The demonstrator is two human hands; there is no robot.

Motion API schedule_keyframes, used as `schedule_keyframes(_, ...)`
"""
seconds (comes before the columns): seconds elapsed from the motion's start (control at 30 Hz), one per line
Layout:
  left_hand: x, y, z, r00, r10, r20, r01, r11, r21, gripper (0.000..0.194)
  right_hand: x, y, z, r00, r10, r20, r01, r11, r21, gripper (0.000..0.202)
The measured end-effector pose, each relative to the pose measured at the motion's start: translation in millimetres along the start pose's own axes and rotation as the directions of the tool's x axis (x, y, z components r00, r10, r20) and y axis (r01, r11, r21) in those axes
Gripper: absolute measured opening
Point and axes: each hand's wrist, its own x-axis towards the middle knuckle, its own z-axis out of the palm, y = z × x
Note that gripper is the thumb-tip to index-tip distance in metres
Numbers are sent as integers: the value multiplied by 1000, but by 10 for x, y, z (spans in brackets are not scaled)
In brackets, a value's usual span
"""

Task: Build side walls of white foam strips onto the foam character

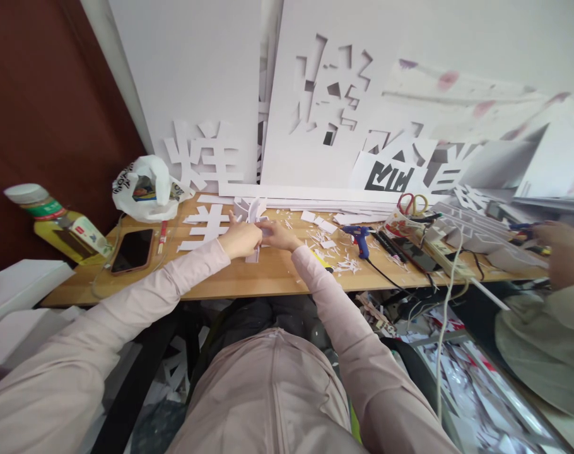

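Head view: white piece (253, 253) between left hand (243, 239) and right hand (278, 235), both part-curled, seemingly gripping it.

The worktop (240, 284) is light brown. The glue gun (361, 238) is blue. The bottle (60, 227) has yellow stuff inside, a green band and a white cap. The plastic bag (149, 189) is white with black marks. One scissor handle loop (404, 203) is red, the other (420, 203) yellow.
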Motion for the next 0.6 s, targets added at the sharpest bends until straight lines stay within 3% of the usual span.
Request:
schedule_keyframes(0.23, -22, -55, -38, 1000, -15, -21, 14, 1000, -25, 16, -12, -86, 24, 997, -5, -74, 9, 998, 55, 30)
schedule_keyframes(0.33, -140, -186, -160, 997, -22, -75, 16, 997, -70, 21, -152, -106, 61, 981, 23, -191, -5, 996, 91, 19)
schedule_keyframes(0.47, -327, -380, -195, 965, -83, -247, 19, 967, -252, 29, -536, -159, 240, 883, 131, -450, -83, 989, 125, 30)
schedule_keyframes(0.6, -346, -452, 79, 938, -69, -340, -70, 923, -379, 23, -871, -299, 509, 778, 171, -604, -126, 985, 116, 27)
